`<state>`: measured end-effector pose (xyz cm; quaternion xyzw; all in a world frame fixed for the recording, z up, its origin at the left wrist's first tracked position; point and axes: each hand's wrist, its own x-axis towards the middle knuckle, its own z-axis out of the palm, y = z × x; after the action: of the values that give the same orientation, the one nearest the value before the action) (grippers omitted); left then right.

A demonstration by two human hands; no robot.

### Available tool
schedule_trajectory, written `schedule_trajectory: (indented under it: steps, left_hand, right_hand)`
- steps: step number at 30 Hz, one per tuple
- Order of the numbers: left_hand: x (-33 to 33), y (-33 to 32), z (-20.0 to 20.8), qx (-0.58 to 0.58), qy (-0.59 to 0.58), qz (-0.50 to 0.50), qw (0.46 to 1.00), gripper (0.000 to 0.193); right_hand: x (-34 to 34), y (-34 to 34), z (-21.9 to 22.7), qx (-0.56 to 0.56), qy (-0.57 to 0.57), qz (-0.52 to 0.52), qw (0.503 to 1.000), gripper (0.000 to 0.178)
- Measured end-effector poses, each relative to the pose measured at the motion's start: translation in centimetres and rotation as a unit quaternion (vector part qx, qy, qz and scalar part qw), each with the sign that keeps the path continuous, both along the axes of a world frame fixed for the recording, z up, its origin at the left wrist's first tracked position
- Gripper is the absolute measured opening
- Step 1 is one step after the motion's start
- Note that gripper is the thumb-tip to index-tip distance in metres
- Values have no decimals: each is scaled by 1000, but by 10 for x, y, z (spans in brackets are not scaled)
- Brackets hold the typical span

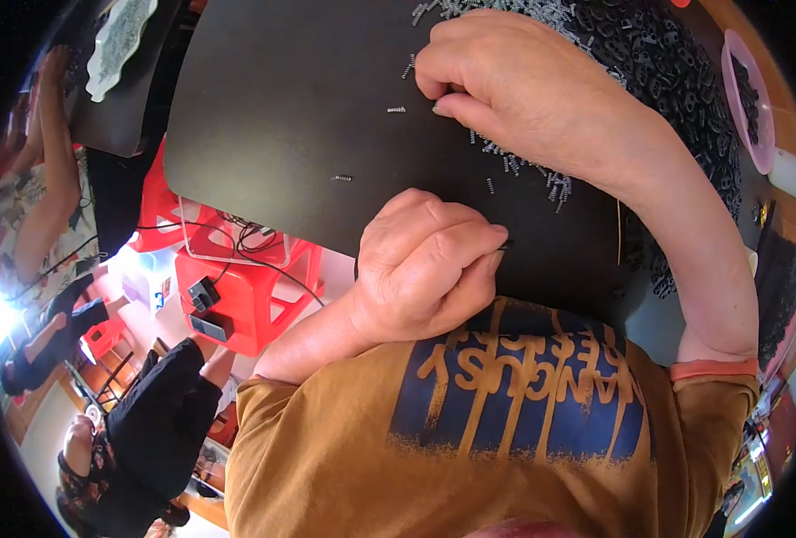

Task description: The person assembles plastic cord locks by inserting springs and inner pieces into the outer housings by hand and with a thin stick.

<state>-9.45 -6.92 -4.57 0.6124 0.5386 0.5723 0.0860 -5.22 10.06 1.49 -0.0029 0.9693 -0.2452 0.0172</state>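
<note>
My left hand [429, 264] is closed near the table's front edge, thumb and forefinger pinching a small black piece [506, 244] that mostly hides between them. Farther off, my right hand [492, 76] curls downward with thumb and fingertips together, right beside a heap of small metal coil springs [546, 11]. Whatever its fingertips hold, if anything, cannot be made out. One loose spring [396, 109] lies left of the right hand, and another spring [342, 177] rests farther left. More springs [559, 190] are scattered under the right forearm.
Many small black parts [676, 81] cover the dark table [263, 108] at the right, by a pink-rimmed bowl [748, 99]. Red stools [223, 305] with cables and a black device stand below the left edge. Other people sit at far left, near a pale tray [120, 40].
</note>
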Motion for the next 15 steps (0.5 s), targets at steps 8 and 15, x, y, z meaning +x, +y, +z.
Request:
schedule_trajectory:
  steps: [8,15]
  left_hand:
    - [-3,0,0,10,-27,10,1000,25]
    - [-6,-10,19,-102,-214,61,969,20]
  right_hand:
    - [0,-11,-14,53,106,-30,992,8]
    - [16,-8,-8,-64,82,-80,991,6]
